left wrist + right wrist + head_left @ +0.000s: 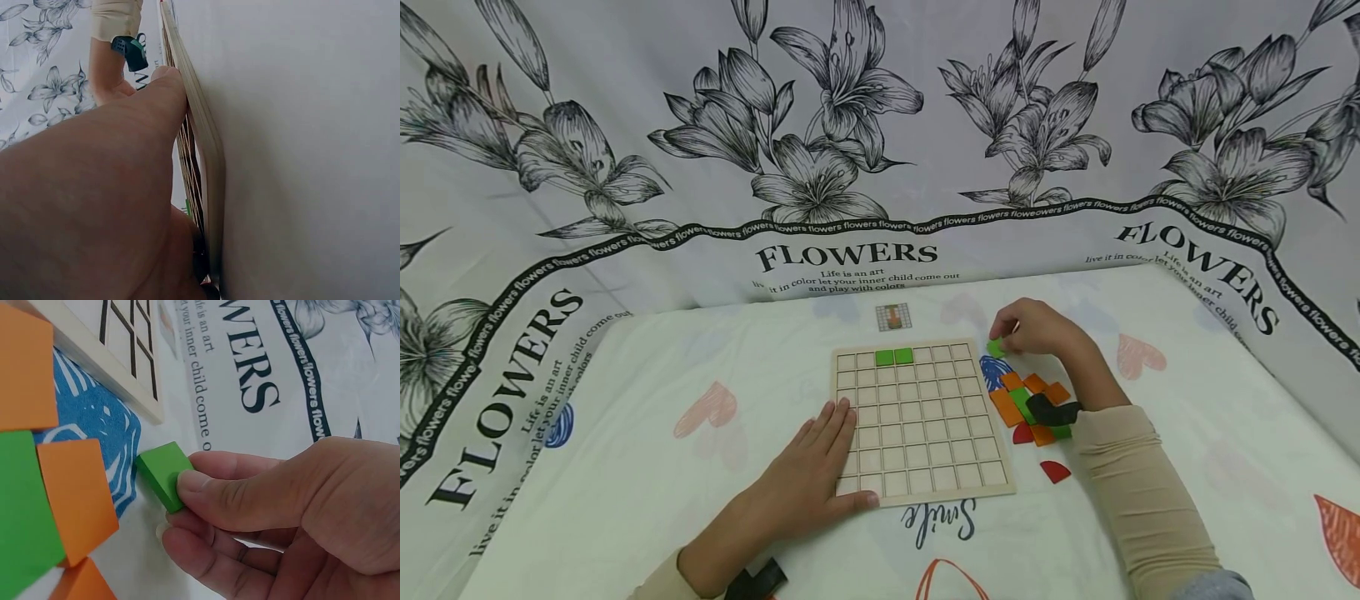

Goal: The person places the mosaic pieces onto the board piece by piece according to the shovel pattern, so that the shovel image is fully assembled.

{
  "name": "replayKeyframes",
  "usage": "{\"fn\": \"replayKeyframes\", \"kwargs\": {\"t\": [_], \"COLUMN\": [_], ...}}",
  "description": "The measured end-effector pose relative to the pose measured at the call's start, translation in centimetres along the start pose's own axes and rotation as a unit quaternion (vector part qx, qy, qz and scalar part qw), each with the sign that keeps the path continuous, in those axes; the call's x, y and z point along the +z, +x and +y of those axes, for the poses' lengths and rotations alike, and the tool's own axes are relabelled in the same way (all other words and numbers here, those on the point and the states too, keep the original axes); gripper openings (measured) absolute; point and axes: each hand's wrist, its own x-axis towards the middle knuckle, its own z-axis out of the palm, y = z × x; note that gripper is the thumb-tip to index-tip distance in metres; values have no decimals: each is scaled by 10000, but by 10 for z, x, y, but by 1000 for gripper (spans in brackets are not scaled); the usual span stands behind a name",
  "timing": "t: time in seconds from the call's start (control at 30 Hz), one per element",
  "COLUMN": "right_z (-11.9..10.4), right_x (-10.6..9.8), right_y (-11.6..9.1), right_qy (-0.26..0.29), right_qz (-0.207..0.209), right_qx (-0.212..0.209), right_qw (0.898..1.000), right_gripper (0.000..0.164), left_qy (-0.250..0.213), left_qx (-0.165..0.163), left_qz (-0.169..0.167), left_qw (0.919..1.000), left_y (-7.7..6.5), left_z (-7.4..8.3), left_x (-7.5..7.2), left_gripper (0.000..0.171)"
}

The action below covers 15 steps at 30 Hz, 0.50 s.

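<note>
A wooden grid board [925, 433] lies on the cloth, with two green square tiles [894, 357] side by side in its top row. My left hand [808, 467] rests flat on the board's left edge, fingers straight and thumb near the lower corner. In the left wrist view the thumb [165, 84] lies along the board's rim [212, 156]. Just off the board's upper right corner, my right hand [1033, 327] pinches a green square tile [164, 469] between thumb and fingers, as the right wrist view shows closely.
Right of the board lies a loose pile of orange tiles [1004, 407], green tiles [1021, 400] and red quarter-round pieces [1056, 472]. A small printed pattern card [892, 317] lies beyond the board. Flower-printed fabric [850, 125] hangs behind.
</note>
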Motion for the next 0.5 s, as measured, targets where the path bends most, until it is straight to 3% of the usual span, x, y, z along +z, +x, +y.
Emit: {"fn": "replayKeyframes", "kwargs": {"t": [0.5], "right_z": [-3], "right_x": [10], "right_y": [10], "right_qy": [568], "right_qz": [114], "right_qx": [118], "right_qw": [9982], "right_gripper": [13], "left_qy": [-56], "left_qx": [-63], "left_qz": [-132], "left_qw": [9999], "left_y": [0], "left_z": [-1], "left_x": [0], "left_gripper": [106]}}
